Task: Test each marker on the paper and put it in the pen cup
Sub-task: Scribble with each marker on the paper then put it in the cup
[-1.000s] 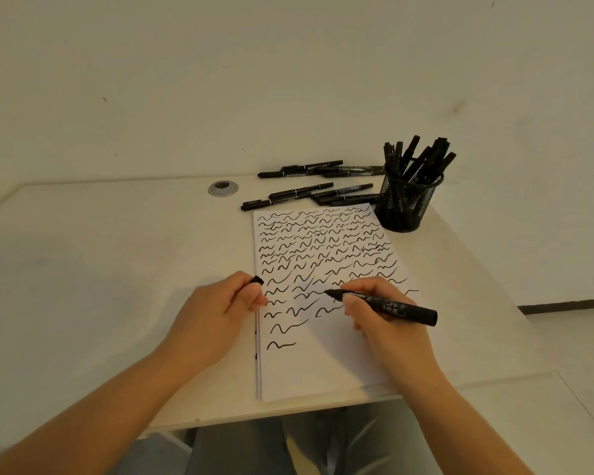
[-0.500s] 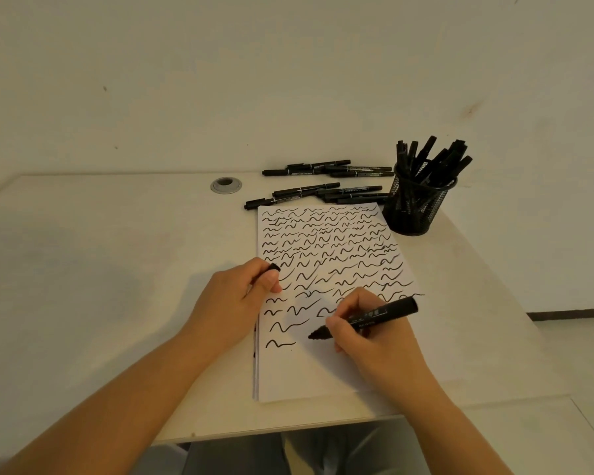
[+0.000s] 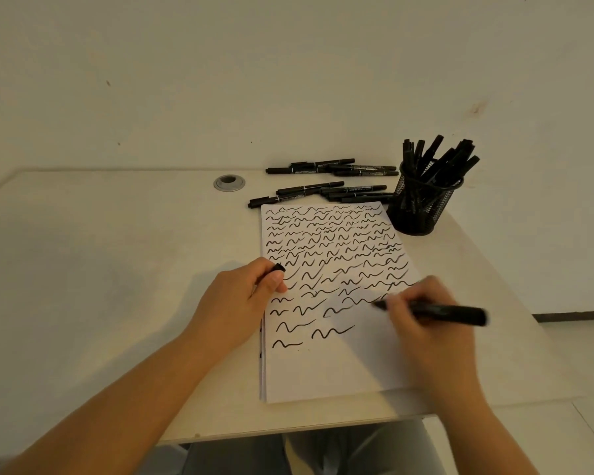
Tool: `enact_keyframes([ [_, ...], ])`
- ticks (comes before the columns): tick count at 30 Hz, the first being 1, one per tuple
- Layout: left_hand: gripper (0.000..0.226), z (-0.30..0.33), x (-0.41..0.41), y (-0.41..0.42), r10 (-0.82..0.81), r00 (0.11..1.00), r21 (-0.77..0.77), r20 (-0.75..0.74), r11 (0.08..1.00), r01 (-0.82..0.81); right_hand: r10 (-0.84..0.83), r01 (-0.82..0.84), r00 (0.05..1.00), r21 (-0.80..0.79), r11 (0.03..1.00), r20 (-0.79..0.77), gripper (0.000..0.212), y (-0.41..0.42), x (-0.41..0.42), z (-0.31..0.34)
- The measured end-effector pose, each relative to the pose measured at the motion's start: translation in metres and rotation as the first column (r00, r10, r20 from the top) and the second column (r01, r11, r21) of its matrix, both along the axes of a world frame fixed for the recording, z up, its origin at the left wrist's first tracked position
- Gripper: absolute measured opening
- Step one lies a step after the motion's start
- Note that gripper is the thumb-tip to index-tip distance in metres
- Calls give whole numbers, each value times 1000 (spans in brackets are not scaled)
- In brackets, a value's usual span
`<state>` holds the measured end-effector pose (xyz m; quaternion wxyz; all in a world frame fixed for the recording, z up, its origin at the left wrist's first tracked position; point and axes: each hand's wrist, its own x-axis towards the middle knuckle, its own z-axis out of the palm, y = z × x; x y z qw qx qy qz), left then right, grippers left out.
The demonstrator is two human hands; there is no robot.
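A white paper (image 3: 340,368) covered in black squiggles lies on the table. My right hand (image 3: 422,313) grips an uncapped black marker (image 3: 446,311), held nearly level just above the paper's right side, tip pointing left. At the paper's left edge my left hand (image 3: 244,303) holds the marker's black cap (image 3: 279,268) between curled fingers and thumb. A fresh squiggle (image 3: 333,331) sits low on the sheet. The black mesh pen cup (image 3: 422,210), holding several markers, stands at the paper's top right corner. Several capped markers (image 3: 326,192) lie behind the paper.
A round grey cable grommet (image 3: 229,183) is set into the beige table (image 3: 100,269) behind the paper on the left. The wall rises just behind the markers. The table's near edge runs below the paper, with my lap under it.
My right hand drew a new squiggle on the lower part of the sheet, then swung the marker up and right off the paper. My left hand stayed put with the cap.
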<state>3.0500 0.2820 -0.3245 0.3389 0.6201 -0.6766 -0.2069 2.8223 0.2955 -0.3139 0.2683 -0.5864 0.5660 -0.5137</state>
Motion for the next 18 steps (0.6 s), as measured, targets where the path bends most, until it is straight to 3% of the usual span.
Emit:
enact_keyframes([
  [3, 19, 1, -1, 0, 5, 1000, -11, 0, 1000, -5, -63, 62, 975, 12, 998, 213, 12, -14, -15, 18],
  [8, 9, 3, -1, 3, -30, 997, -41, -78, 999, 27, 96, -124, 952, 80, 989, 289, 10, -42, -1, 37],
  [13, 12, 5, -2, 4, -40, 987, -45, -155, 998, 33, 304, -408, 784, 79, 910, 541, 22, -68, 26, 36],
  [18, 4, 3, 1, 2, -56, 986, -23, -155, 998, 53, 394, -546, 677, 65, 835, 622, 23, -70, 32, 15],
])
